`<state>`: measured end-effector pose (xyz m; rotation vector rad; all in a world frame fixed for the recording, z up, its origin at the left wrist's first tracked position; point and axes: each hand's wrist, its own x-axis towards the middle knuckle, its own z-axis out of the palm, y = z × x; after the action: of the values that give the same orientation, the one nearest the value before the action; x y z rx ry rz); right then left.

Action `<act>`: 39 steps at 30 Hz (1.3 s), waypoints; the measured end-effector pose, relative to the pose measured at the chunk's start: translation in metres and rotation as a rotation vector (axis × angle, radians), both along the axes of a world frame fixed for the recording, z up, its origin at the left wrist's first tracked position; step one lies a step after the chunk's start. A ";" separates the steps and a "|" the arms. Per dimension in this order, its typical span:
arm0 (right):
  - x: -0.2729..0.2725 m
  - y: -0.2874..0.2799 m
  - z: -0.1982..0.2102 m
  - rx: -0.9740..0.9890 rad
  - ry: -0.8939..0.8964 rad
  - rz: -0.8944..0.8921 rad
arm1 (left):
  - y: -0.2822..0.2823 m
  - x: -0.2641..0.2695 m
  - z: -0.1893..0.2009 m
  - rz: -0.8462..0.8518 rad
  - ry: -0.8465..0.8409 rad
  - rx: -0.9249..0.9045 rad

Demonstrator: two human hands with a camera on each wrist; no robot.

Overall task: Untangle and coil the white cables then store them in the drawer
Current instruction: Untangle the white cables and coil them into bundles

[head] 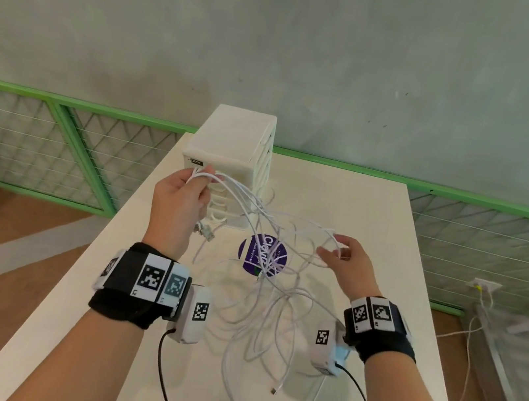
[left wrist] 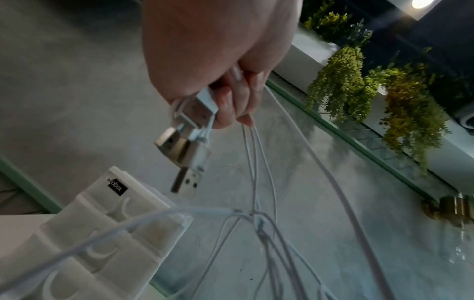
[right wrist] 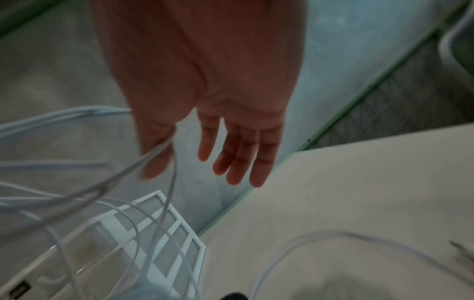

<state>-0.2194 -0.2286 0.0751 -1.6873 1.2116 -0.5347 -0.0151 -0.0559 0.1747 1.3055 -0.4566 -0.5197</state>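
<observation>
White cables, thin and tangled: left hand grip clamps them, right hand fingers spread.

A small black label sits on the top front edge of the white drawer box, and its white letters end in "abox". A round purple sticker lies on the white table, and its big word starts with "Clev". The small words on the sticker are too tiny to read.

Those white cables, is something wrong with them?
The white cables are snarled together, hanging from the left hand down to the table, with strands crossing in a knot. Nothing looks broken.
</observation>
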 end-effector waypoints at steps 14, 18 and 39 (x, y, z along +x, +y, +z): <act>0.057 0.045 0.050 -0.164 -0.067 0.456 | -0.007 -0.016 0.006 -0.174 -0.140 0.139; 0.055 0.049 0.051 -0.203 -0.078 0.424 | -0.005 -0.013 -0.001 -0.091 -0.250 0.330; 0.012 -0.008 0.032 -0.152 -0.037 -0.235 | 0.007 -0.003 -0.013 -0.148 -0.172 0.448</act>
<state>-0.2076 -0.2366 0.1069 -1.6616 1.3800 -0.8163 -0.0184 -0.0488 0.1615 1.7639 -0.6058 -0.6606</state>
